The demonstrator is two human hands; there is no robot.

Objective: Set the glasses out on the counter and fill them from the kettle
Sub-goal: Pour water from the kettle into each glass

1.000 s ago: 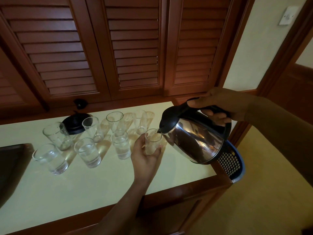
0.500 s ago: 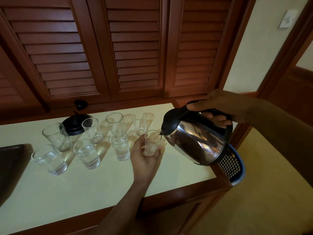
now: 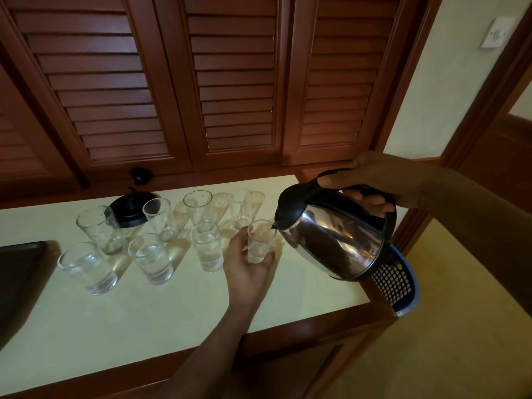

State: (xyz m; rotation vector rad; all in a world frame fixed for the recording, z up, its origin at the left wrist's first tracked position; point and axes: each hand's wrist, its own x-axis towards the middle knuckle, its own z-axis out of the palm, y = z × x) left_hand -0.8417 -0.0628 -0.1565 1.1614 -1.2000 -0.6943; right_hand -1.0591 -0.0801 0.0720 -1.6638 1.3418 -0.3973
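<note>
Small clear tumbler [image 3: 260, 240] is wrapped in my left hand [image 3: 250, 264], fingers curled round its lower half, over the right part of the pale cream counter top [image 3: 161, 312]; can't tell if its base touches the surface. Polished steel kettle with black lid and handle [image 3: 336, 237] is tipped left, spout right at the tumbler's rim. My right hand [image 3: 371, 180] is closed round the black handle, thumb along the top. Water shows in the bottom of the tumbler; level looks low.

Progress, as I read it: all glasses are out. Front row of three clear tumblers, left [image 3: 87, 267], middle [image 3: 151, 259], right [image 3: 207, 246], each holds water. Back row: tall glass at left [image 3: 99, 228], next one [image 3: 159, 218], then one near centre [image 3: 198, 205] and a faint one behind the held tumbler [image 3: 241, 207] look empty, though it's dim. So roughly four left after this pour.

Outward: black round kettle base [image 3: 129, 210] sits behind the back row, dark tray [image 3: 20, 272] at the left edge, blue perforated basket [image 3: 398, 286] beyond the counter's right end, louvred wooden doors [image 3: 230, 82] behind.

Versus half a second back: nothing on the counter has moved, grips unchanged, kettle at about the same tilt; any rise in level is too small to call.
</note>
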